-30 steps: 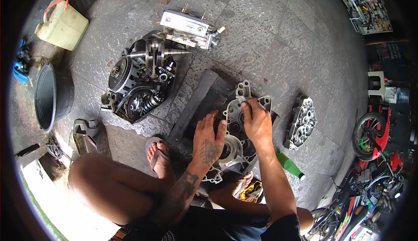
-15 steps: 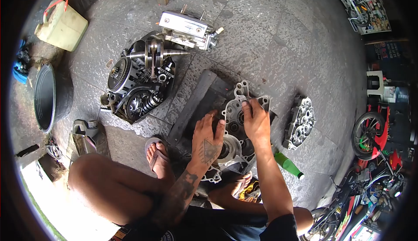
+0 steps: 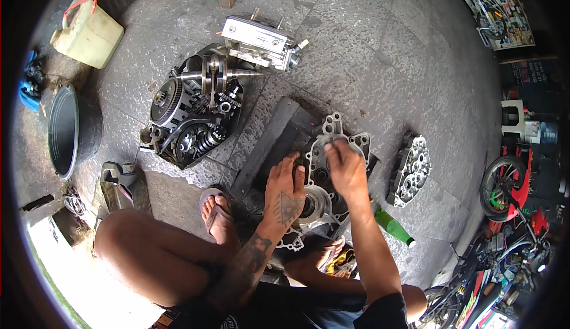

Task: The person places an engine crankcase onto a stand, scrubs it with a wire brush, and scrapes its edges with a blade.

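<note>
Crankcase half (image 3: 332, 151) sits on a dark mat (image 3: 279, 133) on the stone floor, right in front of the squatting person. Left hand (image 3: 285, 189) lies flat and spread on the casing's near edge. Right hand (image 3: 345, 165) is blurred over the upper rim, fingers curled; whether it pinches anything, can't tell. Off left, an open engine (image 3: 193, 112); off right, another cover (image 3: 412, 168) and a green bottle (image 3: 393, 225).

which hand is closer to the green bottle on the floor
Right. The right hand sits on the engine case, up and left of the green bottle; the left hand lies farther left of it.
</note>
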Tool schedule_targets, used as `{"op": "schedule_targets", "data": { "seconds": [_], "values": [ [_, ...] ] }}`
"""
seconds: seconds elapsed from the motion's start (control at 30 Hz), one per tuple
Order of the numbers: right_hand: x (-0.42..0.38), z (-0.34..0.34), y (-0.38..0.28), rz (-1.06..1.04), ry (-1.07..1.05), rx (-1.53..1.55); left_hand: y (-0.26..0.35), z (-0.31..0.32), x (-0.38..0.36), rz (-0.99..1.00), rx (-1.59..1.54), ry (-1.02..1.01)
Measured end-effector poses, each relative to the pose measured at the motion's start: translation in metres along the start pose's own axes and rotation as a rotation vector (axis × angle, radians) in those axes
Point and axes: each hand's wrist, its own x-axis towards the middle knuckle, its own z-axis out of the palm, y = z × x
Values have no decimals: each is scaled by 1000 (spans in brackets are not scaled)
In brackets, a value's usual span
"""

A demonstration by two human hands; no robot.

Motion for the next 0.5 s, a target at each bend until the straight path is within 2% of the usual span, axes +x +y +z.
{"op": "schedule_targets", "data": {
  "seconds": [0.1,0.17,0.2,0.23,0.3,0.33,0.43,0.5],
  "values": [
    [-6,4,-2,-97,-46,-21,4,-1,1,-3,13,1],
    [7,-5,0,147,-2,50,2,1,0,3,11,0],
    [8,-4,5,166,-29,83,1,0,1,9,9,12],
    [2,-1,2,162,-29,84,2,-1,2,11,10,15],
    [-13,5,-3,-24,-79,24,4,-2,1,-29,-22,-22],
    [-8,1,1,-13,-108,15,3,0,0,-28,-25,-30],
    [9,-15,7,74,90,-220,1,1,2,45,35,22],
    [19,-29,18,-27,177,-238,3,0,1,24,-8,19]
  ]
}}
